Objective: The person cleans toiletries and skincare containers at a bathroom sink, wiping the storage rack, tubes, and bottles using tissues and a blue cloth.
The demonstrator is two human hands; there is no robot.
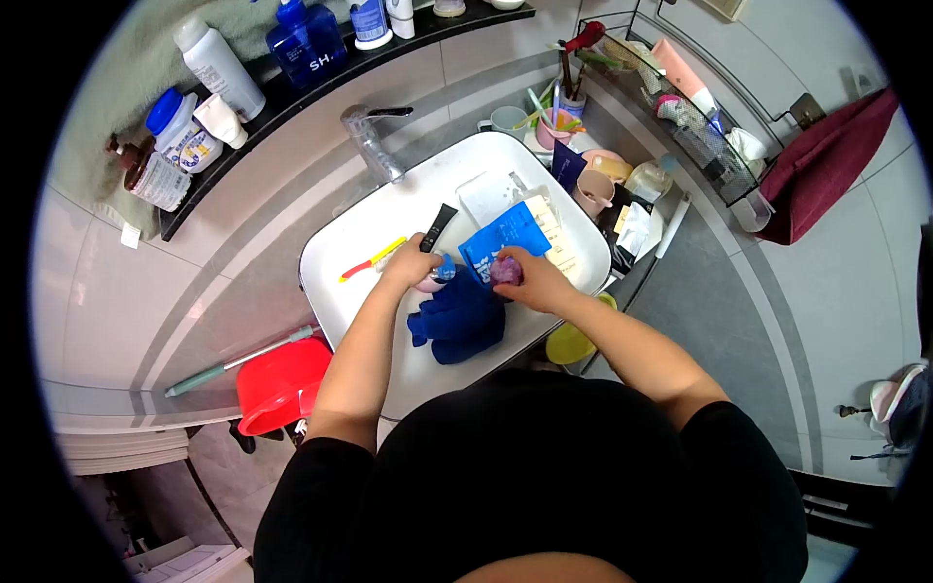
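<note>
My left hand point(413, 262) is closed around a small pale pink and blue item point(444, 270) whose kind I cannot make out. My right hand point(539, 282) grips a round, crinkled purple object point(505, 271) over the front edge of a blue printed packet point(510, 233). Below both hands a bunched dark blue cloth point(462, 321) lies in the white sink point(573, 209). Beside my left fingers are a black tube point(439, 225) and a thin yellow and red stick-like item point(372, 260). A cream packet point(559, 248) sits by the blue one.
A chrome faucet point(372, 146) rises behind the sink. Cups and toiletries crowd the right counter, including a pink cup point(556, 131). Bottles stand on a black shelf point(428, 44). A wire rack point(700, 136) hangs right. Below left is a red basin point(282, 384).
</note>
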